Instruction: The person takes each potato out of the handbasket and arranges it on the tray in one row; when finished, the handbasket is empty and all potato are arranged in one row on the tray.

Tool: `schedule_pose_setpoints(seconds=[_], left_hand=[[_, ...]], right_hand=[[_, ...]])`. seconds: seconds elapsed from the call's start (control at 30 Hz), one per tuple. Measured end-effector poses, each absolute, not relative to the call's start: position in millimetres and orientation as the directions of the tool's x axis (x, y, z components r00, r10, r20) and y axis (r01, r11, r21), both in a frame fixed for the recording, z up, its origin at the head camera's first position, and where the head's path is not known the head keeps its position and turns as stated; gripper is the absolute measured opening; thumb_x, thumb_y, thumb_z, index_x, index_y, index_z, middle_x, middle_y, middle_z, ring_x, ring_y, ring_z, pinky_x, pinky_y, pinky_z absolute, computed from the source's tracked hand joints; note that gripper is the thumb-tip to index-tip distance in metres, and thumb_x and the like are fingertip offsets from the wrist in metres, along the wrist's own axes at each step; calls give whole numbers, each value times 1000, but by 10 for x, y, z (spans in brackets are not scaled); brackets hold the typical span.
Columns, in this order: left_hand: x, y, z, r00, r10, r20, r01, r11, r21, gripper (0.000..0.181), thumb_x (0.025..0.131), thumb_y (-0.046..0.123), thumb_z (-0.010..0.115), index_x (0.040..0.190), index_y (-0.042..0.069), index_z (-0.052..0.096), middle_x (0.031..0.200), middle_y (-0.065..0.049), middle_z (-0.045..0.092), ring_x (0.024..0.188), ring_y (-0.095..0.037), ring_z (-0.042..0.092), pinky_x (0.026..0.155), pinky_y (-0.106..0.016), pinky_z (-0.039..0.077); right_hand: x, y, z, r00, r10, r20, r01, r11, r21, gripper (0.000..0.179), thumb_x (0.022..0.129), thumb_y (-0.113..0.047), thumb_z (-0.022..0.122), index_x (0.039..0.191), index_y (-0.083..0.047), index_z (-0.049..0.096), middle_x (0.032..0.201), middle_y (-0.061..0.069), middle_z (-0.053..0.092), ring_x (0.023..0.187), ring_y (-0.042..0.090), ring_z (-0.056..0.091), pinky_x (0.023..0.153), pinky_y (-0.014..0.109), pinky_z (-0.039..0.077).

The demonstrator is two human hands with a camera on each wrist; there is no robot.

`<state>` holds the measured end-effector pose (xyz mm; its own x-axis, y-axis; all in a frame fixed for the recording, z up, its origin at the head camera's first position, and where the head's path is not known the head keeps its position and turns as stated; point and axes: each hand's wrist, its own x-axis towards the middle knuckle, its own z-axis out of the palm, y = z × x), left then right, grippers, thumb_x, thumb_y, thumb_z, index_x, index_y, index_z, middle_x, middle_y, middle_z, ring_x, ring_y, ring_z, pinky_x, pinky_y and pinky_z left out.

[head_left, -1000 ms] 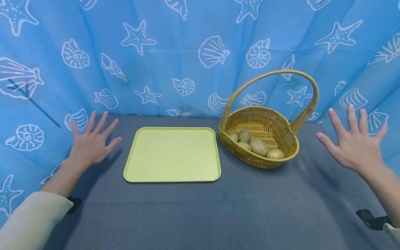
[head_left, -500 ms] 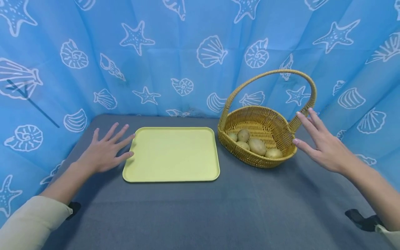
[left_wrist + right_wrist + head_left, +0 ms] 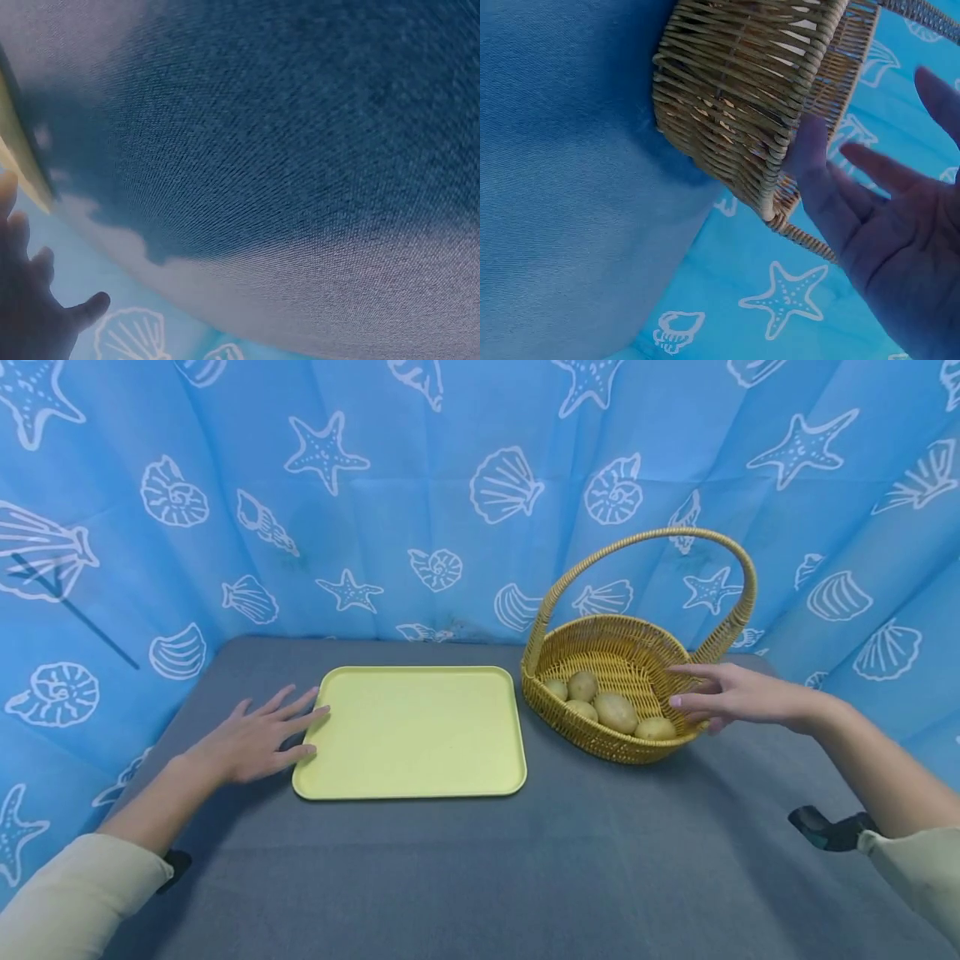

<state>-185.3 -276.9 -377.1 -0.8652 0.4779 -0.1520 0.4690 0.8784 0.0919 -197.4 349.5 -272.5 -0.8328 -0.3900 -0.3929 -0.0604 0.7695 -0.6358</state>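
A yellow wicker basket [image 3: 592, 741] with a tall hooped handle holds several potatoes [image 3: 617, 713]. My right hand [image 3: 742, 695] is at the basket's right rim, its fingers reaching in over the edge toward the potatoes and gripping none of them. From the right wrist, the fingers [image 3: 817, 187] appear loosely spread beside the woven wall [image 3: 727, 97]. To the left lies a flat pale-yellow tray [image 3: 412, 735]. My left hand [image 3: 258, 743] has its fingers spread, with the fingertips overlapping the tray's left edge. In the left wrist view the left hand [image 3: 34, 300] shows only partly, near the tray's edge [image 3: 22, 154].
A dark grey cloth [image 3: 420, 877] covers the table. Behind and at both sides hangs a blue curtain [image 3: 427, 493] printed with white shells and starfish. The basket's handle [image 3: 652, 533] arches high over its opening.
My right hand has moved left from beyond the basket to its right rim, turning sideways. My left hand has come right and nearer, to the tray's left edge. Basket and tray stay put.
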Motion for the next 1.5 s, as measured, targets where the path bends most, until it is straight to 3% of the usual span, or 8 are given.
schedule_pose_setpoints(seconds=[0.3,0.7,0.83,0.97,1.03,1.13,1.37,1.5], left_hand=[[-1830,-2789,-3804,-850,496,-175,480,868,132,66,102,54,45,155,14,38,163,-15,24,147,-47,16,105,-77,14],[-1819,-2809,-3822,-851,496,-173,473,867,156,68,102,55,44,156,14,36,163,-15,25,148,-47,15,105,-77,13],[-1815,-2811,-3814,-850,497,-174,475,866,156,67,103,54,44,156,13,36,162,-15,26,148,-46,14,106,-76,13],[-1824,-2812,-3814,-858,483,-176,458,873,165,66,104,53,42,156,13,36,162,-14,27,149,-44,15,107,-75,12],[-1831,-2813,-3825,-861,479,-170,454,875,166,65,104,53,42,156,13,36,162,-13,28,149,-43,17,107,-74,13],[-1845,-2816,-3858,-856,492,-155,470,868,159,65,104,53,42,156,15,36,162,-13,29,148,-42,19,106,-74,16],[-1846,-2830,-3873,-855,489,-172,462,870,173,66,104,52,41,158,15,31,163,-12,24,149,-41,17,107,-74,15],[-1840,-2851,-3869,-856,486,-176,458,871,177,66,105,52,40,158,13,30,164,-13,23,149,-41,17,107,-75,14]], right_hand=[[-2231,3378,-2710,-665,-378,-644,116,800,-589,78,104,-40,51,153,11,18,136,30,55,119,37,62,86,44,56],[-2467,3270,-2731,-599,-311,-737,142,865,-481,85,101,-50,53,148,15,26,128,30,60,107,30,68,82,40,56],[-2519,3224,-2763,-577,-303,-759,126,885,-449,70,102,-44,53,142,12,41,116,20,67,98,24,69,79,37,56],[-2580,3190,-2813,-543,-285,-790,120,905,-408,38,102,-34,56,115,0,64,91,4,67,79,12,62,72,29,53],[-2608,3179,-2850,-512,-279,-813,130,910,-394,25,100,-30,60,101,-6,67,81,0,63,71,9,55,69,25,51],[-2643,3174,-2904,-465,-275,-842,151,912,-382,18,97,-27,64,93,-11,68,75,-3,59,67,7,50,68,24,50],[-2691,3219,-2948,-450,-281,-848,181,901,-395,37,96,-29,68,121,-2,65,90,1,66,83,12,62,83,33,55],[-2719,3221,-2959,-441,-288,-850,175,901,-396,45,96,-31,68,129,-1,62,95,1,65,89,13,61,87,35,54]])
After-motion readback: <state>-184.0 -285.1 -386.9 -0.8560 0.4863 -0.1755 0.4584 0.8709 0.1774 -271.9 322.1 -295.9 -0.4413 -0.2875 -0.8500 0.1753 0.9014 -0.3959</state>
